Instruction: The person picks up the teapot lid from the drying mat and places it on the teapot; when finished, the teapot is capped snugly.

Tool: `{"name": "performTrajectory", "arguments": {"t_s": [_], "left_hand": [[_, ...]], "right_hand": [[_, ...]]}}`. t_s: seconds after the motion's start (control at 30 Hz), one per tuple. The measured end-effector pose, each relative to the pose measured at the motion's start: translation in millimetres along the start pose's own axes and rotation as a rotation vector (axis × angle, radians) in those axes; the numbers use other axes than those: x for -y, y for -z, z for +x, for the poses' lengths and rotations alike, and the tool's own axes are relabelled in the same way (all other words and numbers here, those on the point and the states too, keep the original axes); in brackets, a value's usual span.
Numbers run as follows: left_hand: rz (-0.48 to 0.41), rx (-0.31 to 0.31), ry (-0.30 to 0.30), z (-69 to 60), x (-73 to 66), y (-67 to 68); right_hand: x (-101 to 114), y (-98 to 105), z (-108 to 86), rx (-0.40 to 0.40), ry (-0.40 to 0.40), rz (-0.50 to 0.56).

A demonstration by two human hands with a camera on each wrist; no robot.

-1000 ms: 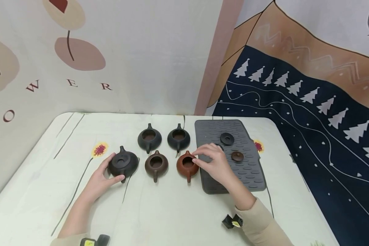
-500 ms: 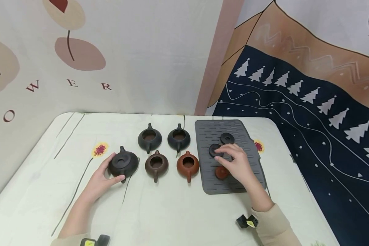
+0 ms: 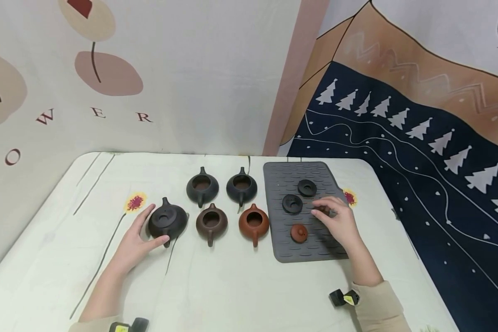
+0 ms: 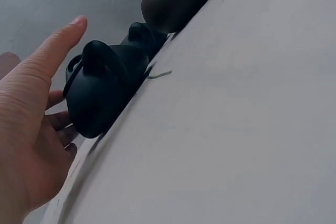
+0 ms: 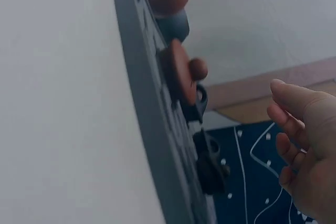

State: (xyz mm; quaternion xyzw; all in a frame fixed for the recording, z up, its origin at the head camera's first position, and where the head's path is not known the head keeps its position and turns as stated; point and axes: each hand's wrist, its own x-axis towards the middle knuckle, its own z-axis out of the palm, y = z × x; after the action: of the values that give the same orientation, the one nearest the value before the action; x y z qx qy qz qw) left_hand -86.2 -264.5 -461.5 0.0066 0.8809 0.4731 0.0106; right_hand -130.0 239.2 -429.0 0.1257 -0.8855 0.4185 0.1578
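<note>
My left hand [image 3: 134, 244] lies around the left side of a black teapot [image 3: 167, 220] with its lid on. In the left wrist view the thumb extends straight beside that teapot, fingers partly hidden behind it; firm contact cannot be told. My right hand [image 3: 340, 223] hovers over the grey mat, thumb and fingertips near a dark brown lid [image 3: 321, 210], which they partly cover. The right wrist view shows this hand [image 5: 310, 145] apart from the lids, holding nothing. Beside it on the mat lie a reddish-brown lid [image 3: 299, 233] and two black lids, one nearer [image 3: 292, 204], one farther [image 3: 307, 188].
Lidless teapots stand between the hands: two black ones at the back, left [image 3: 202, 186] and right [image 3: 241, 187], a brown one [image 3: 211, 224] and a reddish-brown one [image 3: 253, 225] in front. The ridged grey mat [image 3: 282, 177] lies right of them on the white tabletop [image 3: 216, 290].
My right hand has moved rightward from the reddish-brown teapot, past the nearer black lid, to the dark brown lid. The reddish-brown lid now shows uncovered on the mat. The left hand stays.
</note>
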Motion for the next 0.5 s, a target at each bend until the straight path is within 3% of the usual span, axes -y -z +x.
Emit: {"name": "performTrajectory", "arguments": {"t_s": [0.5], "left_hand": [[-0.103, -0.069, -0.171, -7.7, -29.8, -8.3]], "right_hand": [[-35.9, 9.4, -1.9, -0.014, -0.125, -0.057]]}}
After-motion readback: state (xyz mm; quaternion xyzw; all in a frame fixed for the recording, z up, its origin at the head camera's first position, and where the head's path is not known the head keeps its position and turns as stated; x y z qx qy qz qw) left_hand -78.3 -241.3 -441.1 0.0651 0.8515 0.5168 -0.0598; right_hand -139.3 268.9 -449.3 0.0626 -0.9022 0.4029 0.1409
